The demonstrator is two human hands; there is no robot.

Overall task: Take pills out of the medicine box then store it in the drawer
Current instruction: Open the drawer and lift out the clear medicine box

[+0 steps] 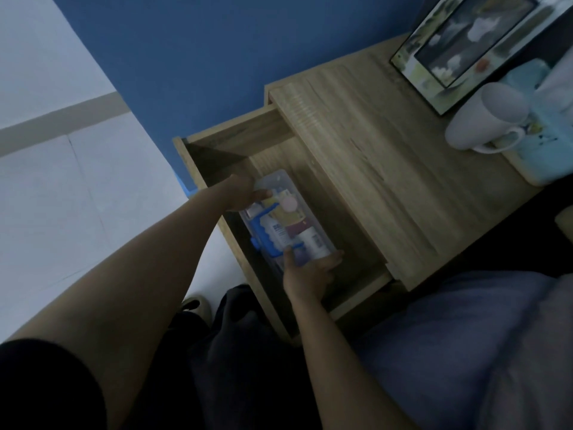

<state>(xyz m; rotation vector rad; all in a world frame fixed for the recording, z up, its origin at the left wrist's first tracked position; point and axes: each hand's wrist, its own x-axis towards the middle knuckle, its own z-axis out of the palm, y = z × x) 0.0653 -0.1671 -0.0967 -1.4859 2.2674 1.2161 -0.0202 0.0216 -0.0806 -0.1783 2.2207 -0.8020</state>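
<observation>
While the left hand point(240, 193) grips its far end and the right hand point(311, 268) grips its near end, the medicine box point(286, 221) sits inside the open drawer point(217, 169) at frame centre. Its clear shell and blue handle reveal bottles; labels are unreadable. At upper right, a white mug point(486, 116) and picture frame point(465, 41) occupy the nightstand point(387, 150).

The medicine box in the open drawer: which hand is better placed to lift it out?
Neither alone, probably. The left hand grips the far end of the medicine box and the right hand grips the near end, inside the drawer. If only one, the right: its palm seems to wrap further around the box.
</observation>
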